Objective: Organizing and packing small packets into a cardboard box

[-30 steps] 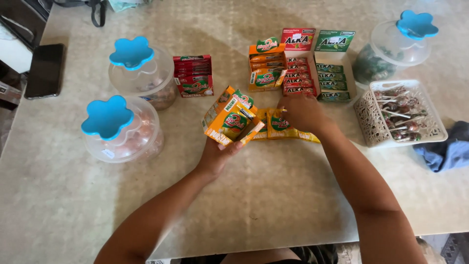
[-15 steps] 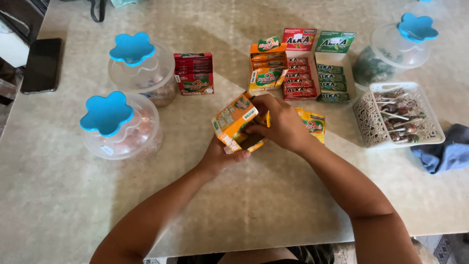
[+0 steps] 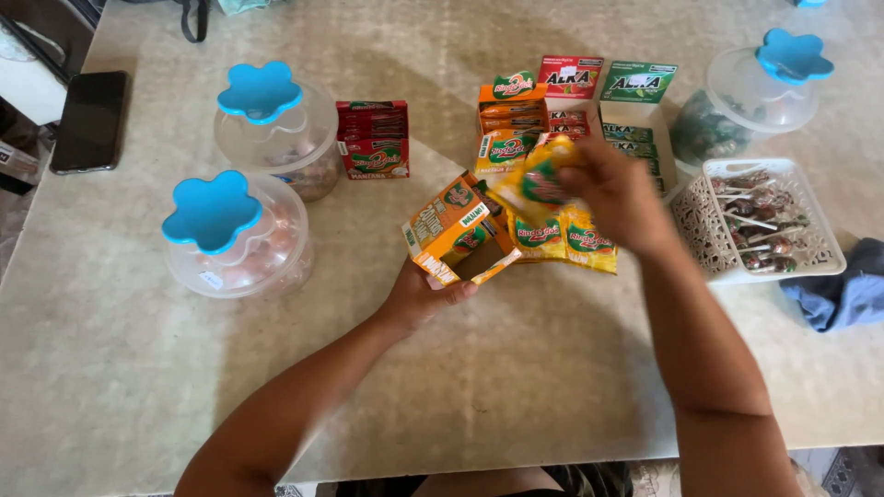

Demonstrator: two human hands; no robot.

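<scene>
Orange cardboard is filling the left hand (image 3: 425,293) in the head view: the fingers are closing around the lower end of an open orange carton (image 3: 456,232), holding it tilted just above the pale table (image 3: 138,368). The carton's long axis is running from lower left to upper right, and its open mouth is pointing toward the person, flaps hanging out. Just right of the carton, yellow sachets (image 3: 564,241) are lying flat in a short row. Above them, the right hand (image 3: 619,195) is pinching a blurred yellow-green sachet (image 3: 539,179). Left of the carton, two clear jars with blue flower lids (image 3: 214,210) are standing. Far right of the carton, a white basket (image 3: 833,262) is holding lollipops.
</scene>
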